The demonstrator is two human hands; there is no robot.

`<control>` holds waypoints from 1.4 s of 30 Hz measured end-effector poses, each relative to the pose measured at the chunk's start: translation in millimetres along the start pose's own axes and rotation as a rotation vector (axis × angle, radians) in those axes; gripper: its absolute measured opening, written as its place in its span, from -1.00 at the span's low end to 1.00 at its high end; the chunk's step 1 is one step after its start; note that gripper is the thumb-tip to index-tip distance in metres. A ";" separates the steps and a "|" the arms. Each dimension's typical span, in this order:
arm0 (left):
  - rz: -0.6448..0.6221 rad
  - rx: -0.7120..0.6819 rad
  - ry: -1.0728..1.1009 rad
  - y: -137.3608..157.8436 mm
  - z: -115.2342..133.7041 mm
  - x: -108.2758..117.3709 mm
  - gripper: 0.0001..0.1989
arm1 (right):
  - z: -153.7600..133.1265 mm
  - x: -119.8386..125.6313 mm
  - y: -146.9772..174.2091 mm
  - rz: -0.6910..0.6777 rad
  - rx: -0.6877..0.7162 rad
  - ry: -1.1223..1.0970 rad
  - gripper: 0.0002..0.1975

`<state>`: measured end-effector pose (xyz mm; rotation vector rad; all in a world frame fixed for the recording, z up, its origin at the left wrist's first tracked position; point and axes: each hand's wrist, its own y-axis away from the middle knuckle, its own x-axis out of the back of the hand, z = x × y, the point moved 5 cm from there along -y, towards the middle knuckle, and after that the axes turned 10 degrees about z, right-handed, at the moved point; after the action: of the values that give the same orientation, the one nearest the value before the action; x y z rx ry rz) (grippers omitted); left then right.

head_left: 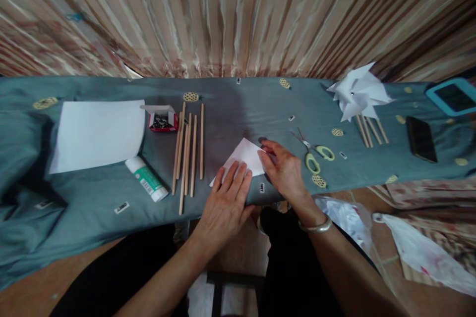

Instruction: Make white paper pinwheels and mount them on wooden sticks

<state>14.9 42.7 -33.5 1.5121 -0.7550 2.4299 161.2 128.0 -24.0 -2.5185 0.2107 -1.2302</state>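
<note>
A sheet of white paper folded into a triangle lies on the cloth-covered table near its front edge. My left hand rests flat on its lower part, fingers stretched out. At the paper's right corner, my right hand pinches the edge between thumb and curled fingers; part of that corner is hidden. Scissors with yellow-green handles lie just right of my right hand, blades apart. To the left of the paper are several wooden sticks and a glue stick with a green label.
White paper sheets lie at the left, beside a small open red box of dark metal pieces. At the right, white paper pinwheels on sticks lie near a black phone and a blue-framed device. A curtain hangs behind.
</note>
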 end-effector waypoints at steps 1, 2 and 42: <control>-0.001 0.001 0.004 0.3 -0.3 -0.4 -0.35 | -0.1 -0.3 0.1 -0.001 0.005 0.006 -0.68; -0.005 0.004 0.008 0.5 -0.6 -0.8 -0.35 | -0.2 -0.5 0.2 -0.001 0.007 0.013 -0.68; -0.040 -0.030 -0.030 -0.8 -1.2 -1.8 -0.36 | -10.8 -2.9 7.8 0.053 0.219 0.298 -0.65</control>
<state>15.2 44.2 -35.3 1.5408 -0.7557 2.3620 151.1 119.1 -22.7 -2.1272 0.1981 -1.5148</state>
